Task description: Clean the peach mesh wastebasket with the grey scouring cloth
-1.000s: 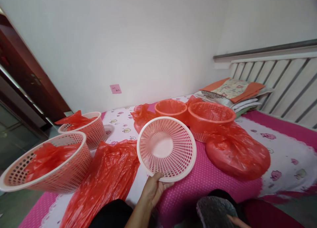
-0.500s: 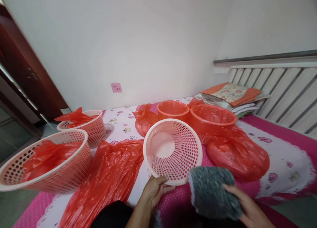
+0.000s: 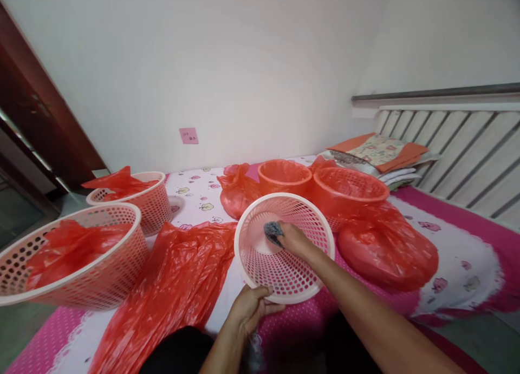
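Observation:
A pale pink plastic basket (image 3: 298, 295) with perforated sides is tipped so its mouth faces me. My left hand (image 3: 252, 307) grips its lower rim, thumb over the edge. Deep inside the basket, my right hand (image 3: 293, 238) is closed on a dark grey-green cloth (image 3: 273, 233), held near the basket's bottom. Much of the cloth is bunched and hidden by the fingers. Left of the basket, a red plastic bag (image 3: 174, 287) lies spread flat on the bed. Close on the right sits a bulging, filled red plastic bag (image 3: 388, 249).
Two pink baskets (image 3: 122, 274) with red bags inside stand at left. Behind are two red-covered baskets (image 3: 351, 187) and a smaller tied red bag (image 3: 238, 192). Folded cushions (image 3: 382, 152) lie near the white radiator (image 3: 455, 152). A patterned sheet (image 3: 199, 192) covers the bed.
My right hand has carried the cloth from beside the basket's right rim into its inside, and the cloth is now bunched. My left hand keeps hold of the rim.

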A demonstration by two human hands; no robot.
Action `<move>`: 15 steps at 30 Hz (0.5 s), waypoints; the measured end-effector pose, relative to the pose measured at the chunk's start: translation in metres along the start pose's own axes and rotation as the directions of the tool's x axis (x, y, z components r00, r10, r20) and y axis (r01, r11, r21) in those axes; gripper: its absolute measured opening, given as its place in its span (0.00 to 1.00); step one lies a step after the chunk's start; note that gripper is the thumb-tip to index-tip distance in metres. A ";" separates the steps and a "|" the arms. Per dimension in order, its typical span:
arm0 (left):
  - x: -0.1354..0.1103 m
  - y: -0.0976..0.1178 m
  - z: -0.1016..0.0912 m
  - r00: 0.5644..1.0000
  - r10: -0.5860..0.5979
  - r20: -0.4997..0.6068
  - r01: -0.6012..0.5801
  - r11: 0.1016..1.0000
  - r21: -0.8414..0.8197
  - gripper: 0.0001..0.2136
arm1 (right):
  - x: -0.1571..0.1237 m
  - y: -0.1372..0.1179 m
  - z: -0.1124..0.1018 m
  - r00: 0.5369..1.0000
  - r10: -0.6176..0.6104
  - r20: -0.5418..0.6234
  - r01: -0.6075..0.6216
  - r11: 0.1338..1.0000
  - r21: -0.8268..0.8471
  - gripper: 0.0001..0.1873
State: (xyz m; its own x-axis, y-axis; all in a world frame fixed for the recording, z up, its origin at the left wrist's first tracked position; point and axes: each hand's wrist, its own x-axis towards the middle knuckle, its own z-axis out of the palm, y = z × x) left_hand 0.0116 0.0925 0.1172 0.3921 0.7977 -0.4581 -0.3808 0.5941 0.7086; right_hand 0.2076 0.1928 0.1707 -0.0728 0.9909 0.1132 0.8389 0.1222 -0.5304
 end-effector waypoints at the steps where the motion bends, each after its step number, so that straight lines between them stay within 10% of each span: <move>1: 0.000 -0.001 -0.001 1.000 -0.002 0.001 0.002 1.000 -0.007 0.19 | 0.006 -0.001 0.009 1.000 0.010 0.026 -0.010 1.000 -0.022 0.16; 15: 0.000 -0.005 -0.006 0.995 0.044 0.089 -0.043 0.999 -0.016 0.25 | 0.029 0.000 0.088 0.926 -0.029 0.376 0.037 0.999 -0.013 0.18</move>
State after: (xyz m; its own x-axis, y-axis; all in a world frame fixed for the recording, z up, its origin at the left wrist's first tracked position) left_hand 0.0085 0.0905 0.1108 0.4482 0.8108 -0.3765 -0.4108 0.5609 0.7188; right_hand 0.1584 0.2262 0.1003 -0.2948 0.9353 -0.1956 0.8428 0.1580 -0.5146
